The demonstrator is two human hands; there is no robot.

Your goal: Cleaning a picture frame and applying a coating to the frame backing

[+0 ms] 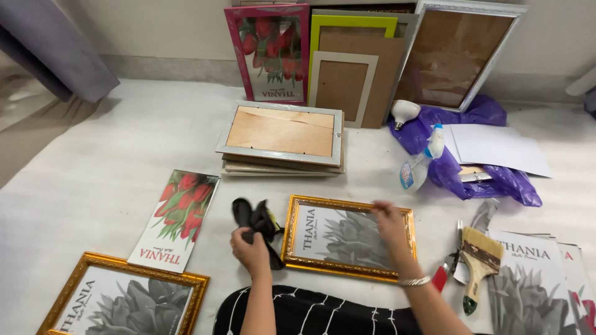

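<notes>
At the far left, a gold-framed grey flower picture point(124, 298) lies at the near edge of the white table point(93, 155), with a red tulip print point(177, 217) just beyond it. My left hand point(251, 250) is closed in a fist around a crumpled black cloth point(257, 220), held just left of a second gold frame point(347, 237). That frame lies flat in front of me, holding a grey flower print. My right hand point(391, 226) rests on its glass, fingers loosely spread, gripping nothing. A stack of frames point(282, 138) lies face down behind. Further right are a spray bottle point(422, 162), purple plastic bag point(472, 155), and a paintbrush point(478, 263) on loose prints.
</notes>
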